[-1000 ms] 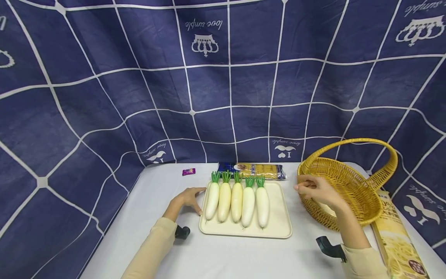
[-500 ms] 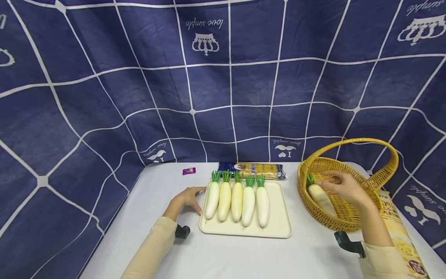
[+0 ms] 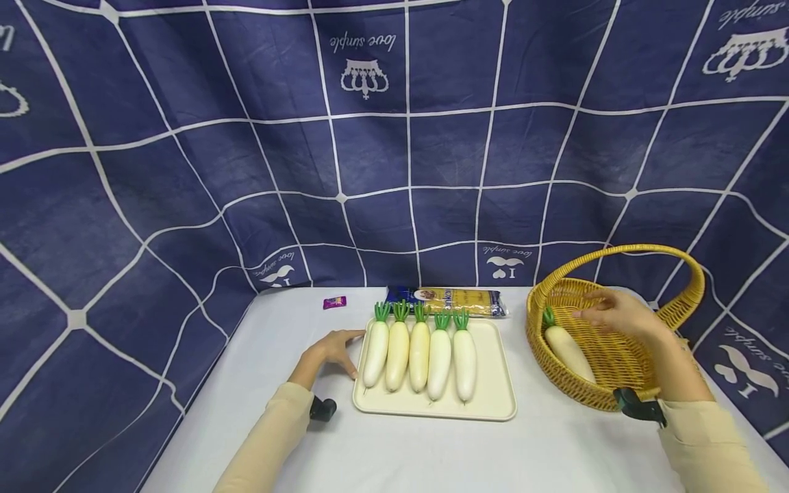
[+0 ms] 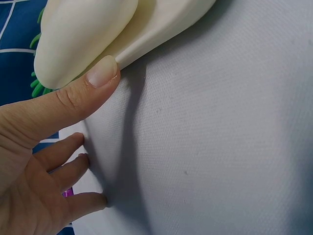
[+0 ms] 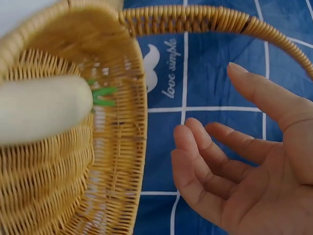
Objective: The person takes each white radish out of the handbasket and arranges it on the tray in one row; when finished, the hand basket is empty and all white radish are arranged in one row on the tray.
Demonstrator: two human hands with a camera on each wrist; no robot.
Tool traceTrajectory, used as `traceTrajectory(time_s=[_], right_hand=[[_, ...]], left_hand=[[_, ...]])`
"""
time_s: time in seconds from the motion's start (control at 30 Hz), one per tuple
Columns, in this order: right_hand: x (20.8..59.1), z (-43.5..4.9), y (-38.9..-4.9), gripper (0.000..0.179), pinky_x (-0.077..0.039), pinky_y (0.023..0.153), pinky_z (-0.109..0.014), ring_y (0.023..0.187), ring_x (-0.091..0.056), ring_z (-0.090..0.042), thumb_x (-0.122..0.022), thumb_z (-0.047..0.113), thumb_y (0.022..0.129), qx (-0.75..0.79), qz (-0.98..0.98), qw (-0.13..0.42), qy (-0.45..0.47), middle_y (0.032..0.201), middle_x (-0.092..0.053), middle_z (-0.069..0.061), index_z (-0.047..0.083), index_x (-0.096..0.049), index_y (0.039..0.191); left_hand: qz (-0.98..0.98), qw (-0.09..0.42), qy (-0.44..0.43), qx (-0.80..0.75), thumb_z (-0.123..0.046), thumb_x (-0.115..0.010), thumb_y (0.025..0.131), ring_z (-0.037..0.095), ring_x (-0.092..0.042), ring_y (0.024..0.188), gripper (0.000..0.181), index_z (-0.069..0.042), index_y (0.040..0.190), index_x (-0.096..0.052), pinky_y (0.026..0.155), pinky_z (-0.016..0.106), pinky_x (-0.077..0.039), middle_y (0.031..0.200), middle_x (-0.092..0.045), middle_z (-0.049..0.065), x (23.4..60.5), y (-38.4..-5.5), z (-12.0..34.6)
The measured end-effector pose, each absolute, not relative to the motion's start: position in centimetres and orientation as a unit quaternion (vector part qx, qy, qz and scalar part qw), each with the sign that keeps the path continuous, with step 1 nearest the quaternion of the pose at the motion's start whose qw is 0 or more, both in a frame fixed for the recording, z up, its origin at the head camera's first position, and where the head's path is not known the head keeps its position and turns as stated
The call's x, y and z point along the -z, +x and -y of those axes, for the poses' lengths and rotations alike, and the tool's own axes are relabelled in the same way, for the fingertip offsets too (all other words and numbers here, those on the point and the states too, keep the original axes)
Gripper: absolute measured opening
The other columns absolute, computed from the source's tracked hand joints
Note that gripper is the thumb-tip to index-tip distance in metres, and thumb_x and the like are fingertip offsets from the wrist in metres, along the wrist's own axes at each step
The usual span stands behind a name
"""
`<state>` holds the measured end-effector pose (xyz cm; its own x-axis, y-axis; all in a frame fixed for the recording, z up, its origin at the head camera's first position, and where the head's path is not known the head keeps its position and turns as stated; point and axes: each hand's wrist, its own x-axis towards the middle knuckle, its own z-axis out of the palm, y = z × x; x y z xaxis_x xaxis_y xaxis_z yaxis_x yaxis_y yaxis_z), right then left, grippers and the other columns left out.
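Note:
My left hand (image 3: 333,351) rests at the left edge of a cream tray (image 3: 495,383), its thumb (image 4: 100,73) touching the rim and its other fingers spread loosely. Several white radishes (image 3: 419,359) with green tops lie side by side on that tray. To the right, a wicker basket (image 3: 548,376) with a tall handle holds one more white radish (image 3: 570,354), leaning along its left side. Over the basket hovers my right hand (image 3: 625,316), apart from the radish. In the right wrist view the fingers (image 5: 185,139) are loosely bent, with nothing between them and the thumb.
Behind the tray lies a blue and yellow pasta pack (image 3: 456,302). A small purple wrapped sweet (image 3: 335,302) sits at the back left of the white table (image 3: 431,455). A blue checked curtain (image 3: 444,150) encloses the back and sides.
My right hand has moved right from the basket's left rim, away from the radish, which now shows fully inside the basket. The left hand and tray have stayed put.

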<state>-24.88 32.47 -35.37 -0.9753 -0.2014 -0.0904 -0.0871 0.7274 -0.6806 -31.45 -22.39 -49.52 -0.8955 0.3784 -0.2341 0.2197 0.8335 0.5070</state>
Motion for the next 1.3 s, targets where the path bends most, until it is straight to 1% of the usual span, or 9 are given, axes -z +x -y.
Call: traceTrajectory(time_s=[0.1, 0.13, 0.23, 0.4, 0.53, 0.73, 0.83, 1.03, 1.3], right_hand=[[34.8, -32.9, -25.7, 0.074, -0.058, 0.067, -0.038, 0.081, -0.062, -0.02, -0.065, 0.03, 0.089, 0.344, -0.93, 0.098, -0.085, 0.098, -0.063, -0.021, -0.022, -0.033, 0.13], [34.7, -33.0, -25.9, 0.073, -0.058, 0.067, -0.039, 0.081, -0.062, -0.02, -0.065, 0.029, 0.089, 0.341, -0.93, 0.105, -0.088, 0.098, -0.062, -0.021, -0.022, -0.032, 0.13], [34.4, -33.2, -26.8, 0.074, -0.057, 0.065, -0.037, 0.079, -0.06, -0.02, -0.065, 0.028, 0.088, 0.335, -0.929, 0.125, -0.091, 0.095, -0.061, -0.019, -0.022, -0.031, 0.13], [34.6, -33.2, -28.0, 0.076, -0.056, 0.063, -0.032, 0.08, -0.059, -0.017, -0.063, 0.028, 0.089, 0.319, -0.93, 0.159, -0.095, 0.098, -0.062, -0.02, -0.022, -0.028, 0.133], [35.5, -33.2, -28.8, 0.075, -0.055, 0.063, -0.031, 0.08, -0.059, -0.019, -0.063, 0.029, 0.089, 0.312, -0.928, 0.182, -0.094, 0.096, -0.061, -0.019, -0.021, -0.029, 0.133], [37.5, -33.3, -29.8, 0.074, -0.056, 0.075, -0.039, 0.094, -0.058, -0.031, -0.066, 0.026, 0.087, 0.313, -0.922, 0.216, -0.077, 0.104, -0.057, -0.023, -0.019, -0.03, 0.133], [38.2, -33.4, -30.2, 0.076, -0.055, 0.077, -0.044, 0.093, -0.057, -0.032, -0.068, 0.025, 0.085, 0.314, -0.918, 0.233, -0.067, 0.103, -0.054, -0.024, -0.019, -0.029, 0.133], [38.9, -33.0, -30.4, 0.083, -0.055, 0.078, -0.048, 0.094, -0.058, -0.036, -0.072, 0.029, 0.081, 0.3, -0.915, 0.265, -0.053, 0.114, -0.047, -0.033, -0.019, -0.028, 0.132], [39.6, -32.6, -30.5, 0.084, -0.055, 0.079, -0.048, 0.096, -0.059, -0.036, -0.072, 0.027, 0.082, 0.284, -0.904, 0.317, -0.046, 0.107, -0.055, -0.026, -0.02, -0.025, 0.133]], left_hand=[[-0.942, 0.17, 0.142, -0.252, -0.023, -0.094, 0.046, 0.039, -0.047, 0.123, 0.103, -0.014, 0.138, -0.048, 0.103, 0.055, -0.038, 0.132, -0.052, 0.023, 48.1, -30.4, 21.8], [-0.943, 0.176, 0.129, -0.251, -0.017, -0.093, 0.046, 0.041, -0.046, 0.124, 0.102, -0.011, 0.137, -0.049, 0.103, 0.056, -0.037, 0.132, -0.052, 0.023, 47.1, -29.8, 21.3], [-0.946, 0.171, 0.127, -0.243, -0.014, -0.092, 0.049, 0.04, -0.046, 0.124, 0.098, -0.01, 0.137, -0.048, 0.104, 0.054, -0.036, 0.132, -0.052, 0.023, 46.3, -29.1, 20.9], [-0.949, 0.169, 0.125, -0.236, -0.014, -0.092, 0.05, 0.039, -0.045, 0.125, 0.099, -0.01, 0.139, -0.047, 0.106, 0.052, -0.036, 0.133, -0.051, 0.022, 46.1, -28.8, 20.8], [-0.948, 0.171, 0.122, -0.24, -0.013, -0.092, 0.049, 0.039, -0.045, 0.125, 0.1, -0.01, 0.138, -0.047, 0.105, 0.052, -0.036, 0.133, -0.051, 0.023, 46.2, -29.0, 20.9], [-0.948, 0.171, 0.122, -0.24, -0.013, -0.092, 0.049, 0.039, -0.046, 0.124, 0.1, -0.01, 0.138, -0.048, 0.105, 0.053, -0.036, 0.132, -0.052, 0.023, 46.3, -29.1, 20.9], [-0.947, 0.169, 0.127, -0.241, -0.013, -0.092, 0.049, 0.04, -0.046, 0.124, 0.099, -0.009, 0.138, -0.048, 0.105, 0.053, -0.036, 0.132, -0.052, 0.024, 46.3, -29.0, 21.0], [-0.947, 0.165, 0.128, -0.243, -0.012, -0.092, 0.049, 0.039, -0.047, 0.123, 0.099, -0.01, 0.138, -0.048, 0.105, 0.052, -0.037, 0.131, -0.052, 0.023, 46.4, -29.0, 20.9], [-0.948, 0.165, 0.133, -0.237, -0.013, -0.092, 0.049, 0.039, -0.047, 0.123, 0.099, -0.009, 0.138, -0.048, 0.105, 0.053, -0.036, 0.131, -0.052, 0.023, 46.4, -29.1, 20.9]])
